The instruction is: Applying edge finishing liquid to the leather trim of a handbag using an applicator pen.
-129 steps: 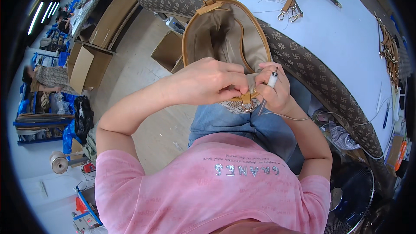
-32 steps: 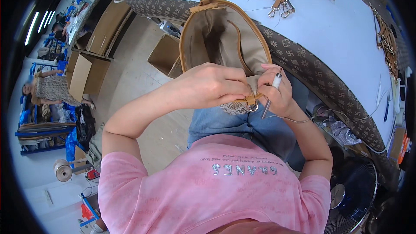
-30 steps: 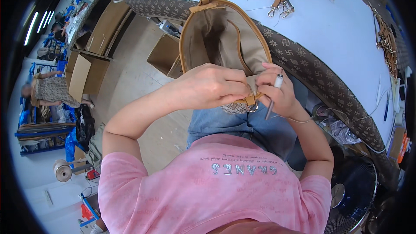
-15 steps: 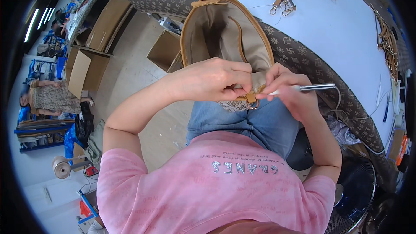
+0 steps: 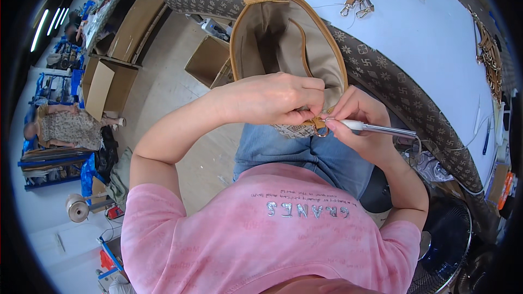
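An open handbag with beige lining, tan leather trim and a zipper along its rim leans from my lap against the table edge. My left hand is closed, pinching the bag's near rim by a tan leather tab with a metal ring. Just right of it, my right hand holds a slim pen-shaped tool, white near the fingers and silver behind, with a cord at its back end. The tool points left at the zipper end by the tab. My fingers partly hide its tip.
Tan straps with metal clips lie on the white table, and more hang at its right. Patterned brown material runs along the table edge. A cardboard box stands on the floor. Another person is at far left; a fan stands lower right.
The tool's back end has tipped down and slightly left, and my right fingers have shifted along it. My left hand and the bag have moved slightly right.
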A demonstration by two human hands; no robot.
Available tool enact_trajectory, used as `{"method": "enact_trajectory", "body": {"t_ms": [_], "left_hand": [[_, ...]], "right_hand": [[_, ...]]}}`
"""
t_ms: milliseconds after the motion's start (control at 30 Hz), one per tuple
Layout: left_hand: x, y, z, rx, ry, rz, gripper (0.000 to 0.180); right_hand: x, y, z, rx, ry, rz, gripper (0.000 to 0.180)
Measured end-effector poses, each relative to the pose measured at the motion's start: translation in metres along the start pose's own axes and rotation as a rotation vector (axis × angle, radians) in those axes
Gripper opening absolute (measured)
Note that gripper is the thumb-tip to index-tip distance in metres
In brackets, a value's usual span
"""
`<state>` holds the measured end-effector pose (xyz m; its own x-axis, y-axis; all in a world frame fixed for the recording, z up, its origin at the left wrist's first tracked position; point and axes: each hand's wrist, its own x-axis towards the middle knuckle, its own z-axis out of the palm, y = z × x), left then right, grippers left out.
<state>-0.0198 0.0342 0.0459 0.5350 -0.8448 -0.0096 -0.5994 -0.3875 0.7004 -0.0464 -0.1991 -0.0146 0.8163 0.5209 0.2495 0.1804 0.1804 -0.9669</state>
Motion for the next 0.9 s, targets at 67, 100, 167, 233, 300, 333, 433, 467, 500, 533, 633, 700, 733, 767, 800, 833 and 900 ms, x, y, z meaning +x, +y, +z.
{"method": "enact_trajectory", "body": {"t_ms": [67,100,167,233,300,333,433,467,500,533,633,700,733,767,800,833,900], "left_hand": [[0.0004,-0.001,-0.0004,0.004,-0.005,0.006,0.012],[0.0005,-0.0013,-0.0006,0.007,-0.007,0.009,0.012],[0.0005,-0.0009,-0.0009,0.001,-0.009,0.003,0.012],[0.0006,-0.0005,-0.0012,-0.012,-0.017,-0.008,0.012],[0.0003,0.0,-0.0006,-0.011,-0.018,-0.013,0.012],[0.0001,0.0002,-0.0002,-0.012,-0.019,-0.017,0.012],[-0.0005,0.001,0.0001,-0.011,-0.02,-0.021,0.012],[-0.0008,0.0011,0.0002,-0.01,-0.019,-0.021,0.012],[-0.0012,0.0012,0.0005,-0.01,-0.018,-0.022,0.012],[-0.0017,0.001,0.0011,-0.011,-0.018,-0.021,0.012],[-0.0008,-0.0004,0.0008,-0.009,-0.008,-0.009,0.012],[-0.0002,-0.0015,0.0008,-0.014,-0.006,-0.011,0.011],[-0.0007,-0.0016,0.0009,-0.016,-0.003,-0.013,0.011],[-0.001,-0.0017,0.001,-0.018,0.0,-0.015,0.011],[-0.0008,-0.0016,0.0008,-0.017,0.001,-0.015,0.011],[-0.0005,-0.0013,0.0002,-0.04,0.005,-0.026,0.01],[0.0001,-0.0011,-0.0004,-0.087,0.013,-0.05,0.009]], "right_hand": [[0.0001,-0.0001,-0.0004,-0.021,0.014,-0.001,0.014],[-0.0001,-0.0007,-0.0018,-0.054,-0.009,-0.003,0.014],[0.0,-0.0017,-0.0039,-0.12,-0.055,-0.007,0.014],[-0.0003,-0.0023,-0.003,-0.127,-0.05,-0.005,0.014],[-0.0011,-0.0032,-0.0014,-0.14,-0.037,0.001,0.014],[-0.0015,-0.003,-0.0007,-0.141,-0.037,0.0,0.014],[-0.0023,-0.0011,0.0019,-0.155,-0.008,-0.043,0.016],[-0.002,-0.0022,0.0023,-0.156,-0.008,-0.043,0.016],[-0.0014,-0.0042,0.0025,-0.205,-0.011,-0.072,0.017],[-0.001,-0.0061,0.0028,-0.253,-0.014,-0.099,0.018],[0.0008,-0.0073,0.0021,-0.315,-0.014,-0.139,0.02],[0.0015,-0.006,0.0016,-0.335,-0.01,-0.158,0.02],[0.0014,-0.0057,0.002,-0.336,-0.011,-0.159,0.02],[0.0014,-0.0053,0.0023,-0.331,-0.005,-0.159,0.02],[0.0015,-0.005,0.0026,-0.326,0.001,-0.16,0.02],[0.0016,-0.0046,0.0027,-0.322,0.007,-0.161,0.02],[0.0004,-0.0016,0.0034,-0.306,0.015,-0.15,0.02]]}}
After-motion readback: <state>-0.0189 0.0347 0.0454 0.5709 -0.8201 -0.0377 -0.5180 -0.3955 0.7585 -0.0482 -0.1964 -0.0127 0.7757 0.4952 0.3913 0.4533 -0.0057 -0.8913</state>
